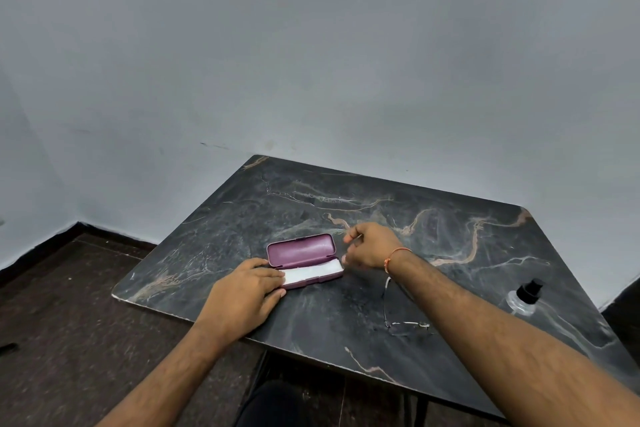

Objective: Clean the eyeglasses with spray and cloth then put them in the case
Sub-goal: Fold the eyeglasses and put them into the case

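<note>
Hands (249,291) at open case (304,260), left fingers flat on cloth (311,272).

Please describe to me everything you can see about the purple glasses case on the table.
The glasses case is a slim, rounded oblong box, maroon-purple, apparently hard-shelled. It lies open on the dark marble-patterned table, lid tilted up on the far side. The lid's inside is the same purple; the tray holds something flat and white, probably a cloth. The left hand rests on its left end, fingers over the white piece. The right hand is at its right end; contact there is unclear.
</note>
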### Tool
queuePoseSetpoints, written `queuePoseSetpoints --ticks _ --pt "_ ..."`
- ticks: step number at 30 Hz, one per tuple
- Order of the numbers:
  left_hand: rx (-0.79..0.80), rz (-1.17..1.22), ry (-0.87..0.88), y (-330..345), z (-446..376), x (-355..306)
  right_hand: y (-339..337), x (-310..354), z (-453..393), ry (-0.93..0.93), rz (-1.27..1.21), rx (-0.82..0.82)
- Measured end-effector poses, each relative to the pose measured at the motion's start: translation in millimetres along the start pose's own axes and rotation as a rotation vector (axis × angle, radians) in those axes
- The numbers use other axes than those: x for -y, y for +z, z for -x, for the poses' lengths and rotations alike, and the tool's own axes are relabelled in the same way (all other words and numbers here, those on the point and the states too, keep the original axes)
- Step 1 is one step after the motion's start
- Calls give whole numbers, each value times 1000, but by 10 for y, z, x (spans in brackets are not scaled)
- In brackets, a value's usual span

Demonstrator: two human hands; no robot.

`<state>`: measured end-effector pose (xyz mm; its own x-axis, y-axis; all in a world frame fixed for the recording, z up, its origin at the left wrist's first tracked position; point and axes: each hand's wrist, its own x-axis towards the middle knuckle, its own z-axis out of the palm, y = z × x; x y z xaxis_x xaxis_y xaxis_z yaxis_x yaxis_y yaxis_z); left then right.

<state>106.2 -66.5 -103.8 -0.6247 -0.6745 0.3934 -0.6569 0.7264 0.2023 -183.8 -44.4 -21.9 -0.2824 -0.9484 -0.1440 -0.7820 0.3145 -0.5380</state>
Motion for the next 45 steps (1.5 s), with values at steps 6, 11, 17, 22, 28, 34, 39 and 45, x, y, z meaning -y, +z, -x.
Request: queuePoseSetpoints --ticks 6,11,17,22,28,34,39,45 --pt "-136 46 13 -22 30 -186 -327 -297 435 -77 -57 -261" --pt "-187 260 34 71 -21 -538 -467 -716 1010 -123 -73 -428" --pt "-31 635 -44 224 -118 -1115 -292 -1300 1576 -53 -191 -654" --pt "45 770 -199 381 -190 -1340 -66 -1640 1730 51 -311 -665" --pt "130 715 -252 485 -197 -1429 80 -1817 1685 78 -442 -602" --pt "122 644 -265 536 -150 -1534 111 -1889 1669 40 -486 -524" --pt "70 631 -279 542 -127 -1556 117 -1965 1642 36 -535 -477" --pt "90 657 -298 530 -146 -1538 119 -1999 1635 -7 -572 -422"
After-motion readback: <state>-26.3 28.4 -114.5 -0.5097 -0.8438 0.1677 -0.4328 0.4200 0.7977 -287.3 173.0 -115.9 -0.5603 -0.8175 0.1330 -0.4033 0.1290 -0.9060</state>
